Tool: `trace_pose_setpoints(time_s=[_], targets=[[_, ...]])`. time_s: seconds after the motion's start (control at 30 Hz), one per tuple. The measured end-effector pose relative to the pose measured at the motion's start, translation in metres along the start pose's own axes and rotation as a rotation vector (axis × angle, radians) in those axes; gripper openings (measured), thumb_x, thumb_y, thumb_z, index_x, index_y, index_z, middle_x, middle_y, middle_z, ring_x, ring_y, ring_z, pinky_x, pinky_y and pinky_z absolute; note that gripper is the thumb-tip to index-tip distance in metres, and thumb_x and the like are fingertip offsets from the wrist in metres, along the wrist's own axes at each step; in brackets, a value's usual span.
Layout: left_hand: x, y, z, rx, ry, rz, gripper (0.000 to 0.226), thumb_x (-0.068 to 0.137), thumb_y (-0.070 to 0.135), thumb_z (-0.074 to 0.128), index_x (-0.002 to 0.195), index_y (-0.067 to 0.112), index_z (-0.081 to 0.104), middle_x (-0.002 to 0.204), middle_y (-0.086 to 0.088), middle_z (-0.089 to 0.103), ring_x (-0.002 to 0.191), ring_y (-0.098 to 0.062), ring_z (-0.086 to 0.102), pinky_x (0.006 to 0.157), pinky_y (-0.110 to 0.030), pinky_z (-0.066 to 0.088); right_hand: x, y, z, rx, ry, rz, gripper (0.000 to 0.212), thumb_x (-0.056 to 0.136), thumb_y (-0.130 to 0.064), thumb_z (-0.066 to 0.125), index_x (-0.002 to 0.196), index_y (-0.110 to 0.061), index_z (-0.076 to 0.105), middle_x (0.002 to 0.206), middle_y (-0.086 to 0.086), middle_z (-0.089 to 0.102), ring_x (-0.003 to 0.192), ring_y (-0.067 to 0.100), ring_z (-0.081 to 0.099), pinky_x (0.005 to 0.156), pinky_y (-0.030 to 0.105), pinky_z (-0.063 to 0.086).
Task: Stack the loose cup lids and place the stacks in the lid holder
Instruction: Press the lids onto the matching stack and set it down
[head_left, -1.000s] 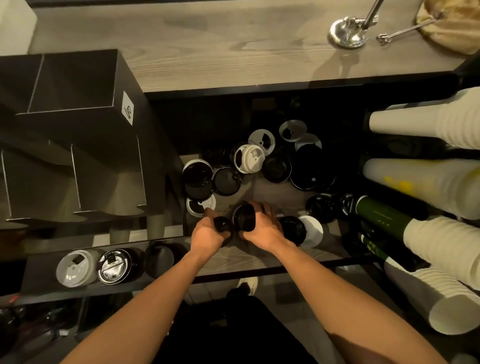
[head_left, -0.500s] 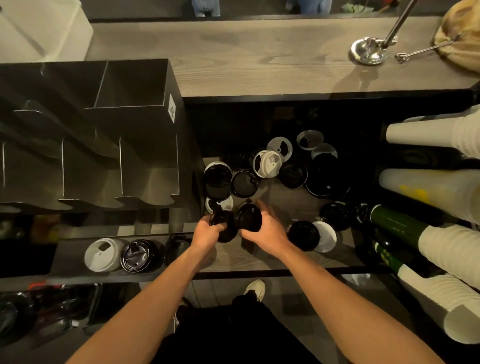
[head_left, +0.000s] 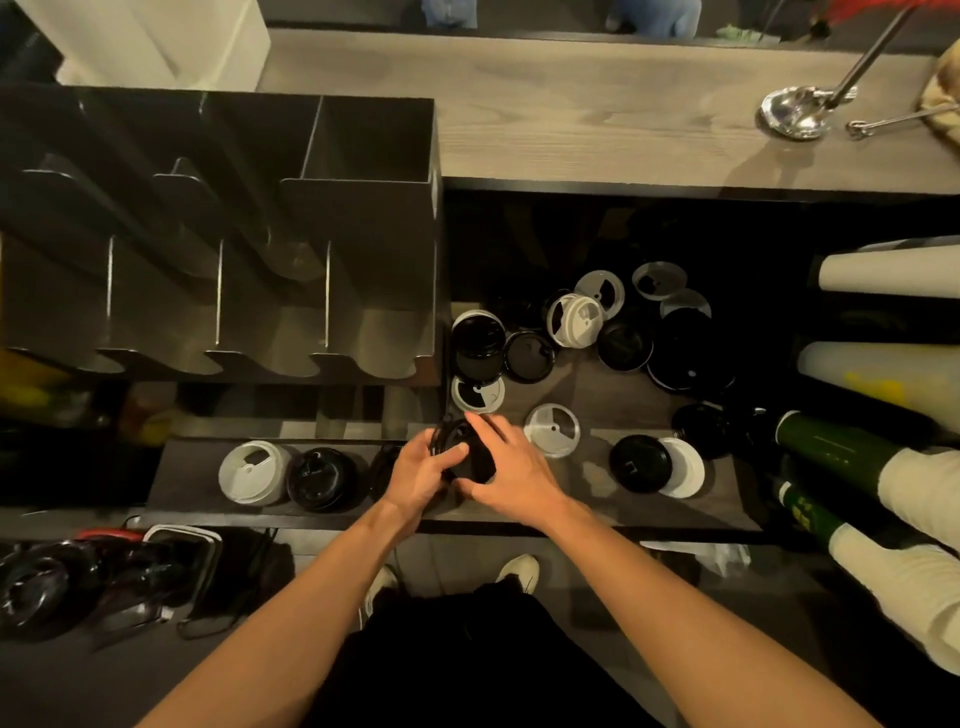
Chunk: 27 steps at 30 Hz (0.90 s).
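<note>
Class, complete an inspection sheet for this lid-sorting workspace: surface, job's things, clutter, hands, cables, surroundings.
Surface: dark wooden shelf, dimly lit.
Job's things: loose lids, black and white, scattered on the shelf; black divided lid holder at left.
Clutter: cup stacks lying sideways at right.
Hands: left hand and right hand together hold black lids over the shelf's front.
Cables: nothing clearly seen.
Surroundings: upper wooden counter bearing a shiny metal utensil; shoes on the floor below.
</note>
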<state>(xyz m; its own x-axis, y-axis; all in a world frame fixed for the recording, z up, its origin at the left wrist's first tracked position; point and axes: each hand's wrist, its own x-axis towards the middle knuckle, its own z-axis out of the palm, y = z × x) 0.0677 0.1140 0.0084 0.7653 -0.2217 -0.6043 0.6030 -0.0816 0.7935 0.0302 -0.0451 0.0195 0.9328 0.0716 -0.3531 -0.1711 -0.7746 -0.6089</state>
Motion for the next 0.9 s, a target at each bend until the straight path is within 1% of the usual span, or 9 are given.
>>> trace_pose_setpoints(time_s=[0.07, 0.17, 0.2, 0.3, 0.43, 0.53, 0.63, 0.73, 0.9], targets=[[-0.006, -0.002, -0.009, -0.023, 0.027, -0.011, 0.025, 0.089, 0.017, 0.074, 0.114, 0.016, 0.071, 0.107, -0.008, 0.077, 0.102, -0.026, 0.073, 0.090, -0.043, 0.057, -0.001, -0.012, 0.008, 0.035, -0.001, 0.003, 0.092, 0.086, -0.051, 0.068, 0.159, -0.033, 0.015, 0.159, -0.007, 0.023, 0.145, 0.019, 0.027, 0.114, 0.041, 0.035], [-0.013, 0.001, -0.023, -0.130, 0.054, -0.061, 0.024, 0.089, 0.009, 0.073, 0.113, 0.014, 0.072, 0.103, -0.007, 0.078, 0.093, -0.020, 0.075, 0.072, -0.030, 0.057, -0.005, -0.030, 0.019, 0.119, -0.022, 0.037, 0.092, 0.087, -0.052, 0.065, 0.160, -0.036, 0.010, 0.160, -0.007, 0.023, 0.146, 0.018, 0.027, 0.113, 0.039, 0.035], [-0.015, 0.002, -0.029, -0.153, 0.050, -0.069, 0.026, 0.089, 0.008, 0.073, 0.114, 0.012, 0.071, 0.104, -0.008, 0.077, 0.093, -0.021, 0.074, 0.070, -0.029, 0.057, -0.006, -0.035, 0.023, 0.147, -0.025, 0.043, 0.092, 0.087, -0.052, 0.065, 0.160, -0.036, 0.010, 0.159, -0.008, 0.023, 0.145, 0.017, 0.029, 0.112, 0.038, 0.036], [-0.021, 0.002, -0.047, -0.156, 0.036, -0.073, 0.029, 0.088, 0.010, 0.074, 0.116, 0.012, 0.070, 0.107, -0.010, 0.076, 0.100, -0.026, 0.073, 0.078, -0.038, 0.058, -0.008, -0.050, 0.034, 0.177, -0.029, 0.047, 0.091, 0.088, -0.053, 0.065, 0.159, -0.034, 0.012, 0.160, -0.010, 0.022, 0.144, 0.014, 0.029, 0.114, 0.039, 0.035], [-0.027, 0.002, -0.078, -0.148, -0.011, -0.107, 0.024, 0.092, 0.012, 0.070, 0.116, 0.010, 0.069, 0.106, -0.011, 0.076, 0.099, -0.024, 0.073, 0.079, -0.037, 0.058, -0.003, -0.067, 0.044, 0.054, -0.045, -0.051, 0.089, 0.088, -0.052, 0.068, 0.159, -0.034, 0.017, 0.160, -0.011, 0.020, 0.146, 0.013, 0.023, 0.116, 0.040, 0.034], [-0.030, 0.005, -0.099, -0.055, -0.067, -0.081, 0.019, 0.094, 0.010, 0.067, 0.112, 0.007, 0.068, 0.104, -0.013, 0.076, 0.094, -0.023, 0.074, 0.082, -0.036, 0.057, 0.000, -0.077, 0.051, -0.019, -0.120, -0.110, 0.090, 0.090, -0.054, 0.065, 0.159, -0.037, 0.011, 0.164, -0.012, 0.014, 0.149, 0.015, 0.018, 0.118, 0.041, 0.031], [-0.032, 0.003, -0.117, -0.041, -0.082, -0.074, 0.015, 0.094, 0.009, 0.067, 0.109, 0.005, 0.068, 0.096, -0.011, 0.076, 0.091, -0.024, 0.072, 0.081, -0.035, 0.056, 0.002, -0.089, 0.063, -0.023, -0.160, -0.094, 0.090, 0.092, -0.054, 0.063, 0.160, -0.039, 0.005, 0.166, -0.014, 0.008, 0.150, 0.019, 0.019, 0.117, 0.041, 0.032], [-0.034, -0.005, -0.130, -0.082, -0.053, -0.081, 0.009, 0.093, 0.006, 0.067, 0.102, 0.006, 0.068, 0.088, -0.007, 0.075, 0.087, -0.024, 0.071, 0.072, -0.030, 0.056, 0.006, -0.101, 0.075, -0.053, -0.177, -0.058, 0.093, 0.090, -0.055, 0.064, 0.160, -0.036, 0.006, 0.165, -0.010, 0.007, 0.146, 0.024, 0.028, 0.113, 0.040, 0.035], [-0.033, -0.017, -0.142, -0.116, -0.056, -0.134, 0.021, 0.095, 0.010, 0.066, 0.116, 0.008, 0.068, 0.109, -0.015, 0.075, 0.100, -0.026, 0.072, 0.076, -0.033, 0.058, 0.006, -0.114, 0.092, -0.101, -0.095, -0.005, 0.098, 0.082, -0.056, 0.070, 0.160, -0.030, 0.017, 0.156, -0.002, 0.022, 0.143, 0.022, 0.027, 0.114, 0.038, 0.033]])
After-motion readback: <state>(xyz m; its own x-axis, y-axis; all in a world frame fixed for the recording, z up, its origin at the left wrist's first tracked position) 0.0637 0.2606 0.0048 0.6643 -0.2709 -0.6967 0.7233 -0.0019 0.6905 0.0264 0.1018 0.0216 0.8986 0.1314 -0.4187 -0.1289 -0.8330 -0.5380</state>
